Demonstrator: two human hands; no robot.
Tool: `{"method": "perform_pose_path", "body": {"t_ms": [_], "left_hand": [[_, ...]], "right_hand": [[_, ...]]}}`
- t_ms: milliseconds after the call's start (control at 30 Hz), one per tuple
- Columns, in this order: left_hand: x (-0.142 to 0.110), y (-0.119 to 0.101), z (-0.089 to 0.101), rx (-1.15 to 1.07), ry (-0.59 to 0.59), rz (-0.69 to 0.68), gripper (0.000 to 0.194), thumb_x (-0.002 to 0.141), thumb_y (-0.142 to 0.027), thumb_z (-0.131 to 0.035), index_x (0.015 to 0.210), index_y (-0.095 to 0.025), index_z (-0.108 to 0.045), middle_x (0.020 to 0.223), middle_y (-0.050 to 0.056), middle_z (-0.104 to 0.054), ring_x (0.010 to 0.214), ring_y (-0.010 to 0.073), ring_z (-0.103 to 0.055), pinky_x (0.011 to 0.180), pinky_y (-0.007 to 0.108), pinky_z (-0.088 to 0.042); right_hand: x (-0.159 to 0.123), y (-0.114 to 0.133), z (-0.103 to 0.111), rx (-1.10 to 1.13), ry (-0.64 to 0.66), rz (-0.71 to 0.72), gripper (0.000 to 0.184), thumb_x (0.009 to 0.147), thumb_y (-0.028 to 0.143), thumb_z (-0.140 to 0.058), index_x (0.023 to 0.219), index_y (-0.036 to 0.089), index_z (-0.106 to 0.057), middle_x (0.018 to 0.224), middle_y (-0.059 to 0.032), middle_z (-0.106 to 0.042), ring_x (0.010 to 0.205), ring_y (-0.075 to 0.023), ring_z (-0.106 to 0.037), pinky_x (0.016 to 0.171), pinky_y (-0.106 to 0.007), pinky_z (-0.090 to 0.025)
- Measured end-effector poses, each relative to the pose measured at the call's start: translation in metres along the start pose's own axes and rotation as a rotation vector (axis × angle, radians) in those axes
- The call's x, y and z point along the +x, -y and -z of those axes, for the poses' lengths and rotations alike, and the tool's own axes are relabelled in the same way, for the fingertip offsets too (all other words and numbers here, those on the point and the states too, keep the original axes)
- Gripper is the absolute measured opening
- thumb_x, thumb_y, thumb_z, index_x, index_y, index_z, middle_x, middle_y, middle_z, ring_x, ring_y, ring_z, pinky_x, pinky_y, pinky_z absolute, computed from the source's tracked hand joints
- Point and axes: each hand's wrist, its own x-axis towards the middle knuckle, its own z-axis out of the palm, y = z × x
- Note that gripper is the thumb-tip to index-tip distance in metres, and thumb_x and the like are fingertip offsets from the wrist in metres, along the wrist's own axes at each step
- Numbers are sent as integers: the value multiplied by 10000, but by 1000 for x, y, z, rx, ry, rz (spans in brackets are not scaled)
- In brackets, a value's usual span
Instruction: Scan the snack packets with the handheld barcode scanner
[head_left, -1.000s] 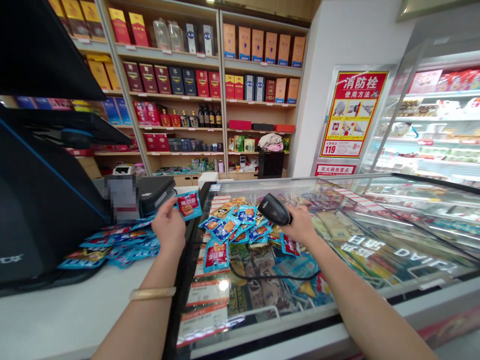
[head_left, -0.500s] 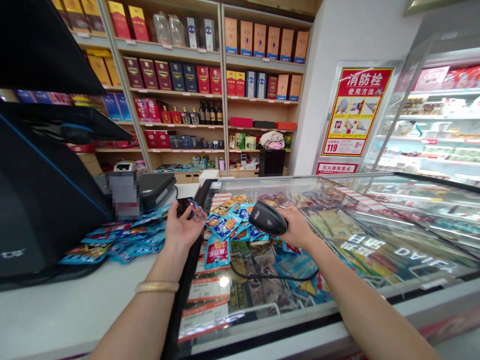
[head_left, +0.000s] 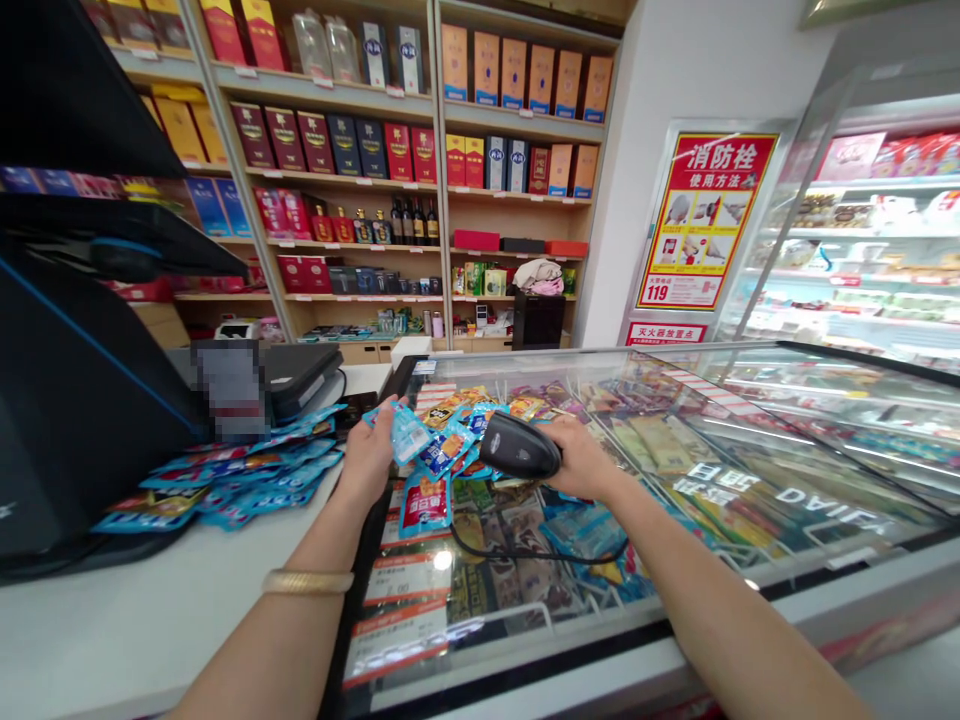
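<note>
My left hand (head_left: 370, 452), a gold bangle on its wrist, pinches a light blue snack packet (head_left: 406, 433) with the printed back showing. A black barcode scanner (head_left: 517, 446) is gripped in my right hand (head_left: 581, 458), its head turned toward the packet. Under and beside the scanner lies a loose pile of snack packets (head_left: 448, 449) in blue and yellow on the freezer's glass top. One red and blue packet (head_left: 425, 504) sits at the pile's near edge. On the white counter to the left, more blue packets (head_left: 262, 480) are heaped.
A chest freezer (head_left: 517, 690) with a sliding glass lid fills the middle and right. The scanner's black cable (head_left: 517, 553) loops over the glass. A dark checkout terminal (head_left: 82, 400) stands at left on the white counter (head_left: 195, 610). Shelves of boxed bottles (head_left: 360, 150) line the back.
My left hand has turned and closed its fingers on the blue packet, which now faces the scanner. The scanner has shifted slightly left and down in view.
</note>
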Motion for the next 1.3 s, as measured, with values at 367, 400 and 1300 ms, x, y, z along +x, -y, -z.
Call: {"method": "perform_pose_path", "body": {"t_ms": [367,400,1300], "left_hand": [[-10,-11,-5,-223,122,76,269,820,-124,-634,1081,-152,-695,1146,121,-714,980,216,-701,864,373,-589],[-9,-11,-6,-234,117,81,266,828,-120,-623,1081,-155,-695,1152,118,-712,983,214,-700,866,373,-590],[-8,-2,-6,-29,108,-104,359,758,-366,-725,1062,-177,-714,1024,73,-721,901,200,-677,834,374,-565]], "right_hand": [[1,3,-5,-16,47,-19,128,740,329,-657,806,222,-636,713,2,-692,684,-169,-608,710,-264,-335],[1,3,-6,-25,49,-20,134,740,336,-658,807,222,-637,710,2,-691,679,-168,-606,706,-263,-335],[-1,-13,3,-77,-63,-158,172,723,286,-654,877,216,-683,754,-16,-717,707,-182,-623,713,-263,-372]]}}
